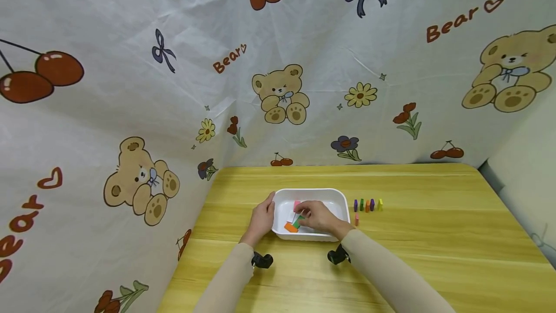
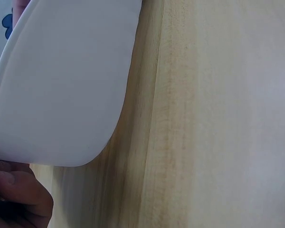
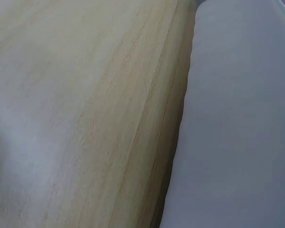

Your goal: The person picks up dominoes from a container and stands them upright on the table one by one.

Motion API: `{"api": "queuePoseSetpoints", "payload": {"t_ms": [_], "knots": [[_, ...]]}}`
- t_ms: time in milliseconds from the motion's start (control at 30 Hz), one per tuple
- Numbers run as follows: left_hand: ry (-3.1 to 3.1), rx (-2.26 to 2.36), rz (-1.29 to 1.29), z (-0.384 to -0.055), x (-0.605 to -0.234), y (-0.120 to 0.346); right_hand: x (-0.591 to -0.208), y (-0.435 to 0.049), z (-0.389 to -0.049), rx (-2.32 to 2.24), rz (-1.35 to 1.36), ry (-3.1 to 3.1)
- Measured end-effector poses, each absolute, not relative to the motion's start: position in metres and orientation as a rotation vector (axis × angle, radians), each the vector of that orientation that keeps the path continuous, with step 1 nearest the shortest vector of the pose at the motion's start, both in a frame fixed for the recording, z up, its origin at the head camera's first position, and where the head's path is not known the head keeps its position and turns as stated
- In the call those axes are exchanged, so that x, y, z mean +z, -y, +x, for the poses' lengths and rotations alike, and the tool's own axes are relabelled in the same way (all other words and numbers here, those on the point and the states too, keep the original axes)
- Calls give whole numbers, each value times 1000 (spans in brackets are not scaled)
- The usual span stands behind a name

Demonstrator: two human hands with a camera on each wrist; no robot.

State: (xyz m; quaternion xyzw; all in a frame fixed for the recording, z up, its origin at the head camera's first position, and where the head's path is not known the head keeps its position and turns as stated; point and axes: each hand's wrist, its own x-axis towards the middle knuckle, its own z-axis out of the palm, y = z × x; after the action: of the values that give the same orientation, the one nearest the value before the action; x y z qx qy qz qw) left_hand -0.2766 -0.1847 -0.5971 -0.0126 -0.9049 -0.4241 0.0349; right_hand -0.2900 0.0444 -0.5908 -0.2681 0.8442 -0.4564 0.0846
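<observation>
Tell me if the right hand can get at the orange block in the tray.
Probably yes: the orange block lies uncovered in the white tray, and the right hand is close by.

Wht tray [image 1: 306,237], orng blk [image 1: 291,227], bear-print cloth [image 1: 326,57]

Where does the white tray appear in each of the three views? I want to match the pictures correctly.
Head: low and near the centre, the white tray, with the left hand at its left end and the right hand over its inside.
Left wrist: its outer wall fills the upper left.
Right wrist: its outer wall fills the right side.
Shared landmark: the wood-grain table.
</observation>
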Motion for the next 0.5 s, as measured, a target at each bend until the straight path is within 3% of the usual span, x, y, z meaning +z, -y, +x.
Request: {"api": "queuePoseSetpoints", "payload": {"t_ms": [500], "knots": [[2775,-1293,-54,-276,-596,185,-597,-38,-294,-1199,-783,-2490]]}}
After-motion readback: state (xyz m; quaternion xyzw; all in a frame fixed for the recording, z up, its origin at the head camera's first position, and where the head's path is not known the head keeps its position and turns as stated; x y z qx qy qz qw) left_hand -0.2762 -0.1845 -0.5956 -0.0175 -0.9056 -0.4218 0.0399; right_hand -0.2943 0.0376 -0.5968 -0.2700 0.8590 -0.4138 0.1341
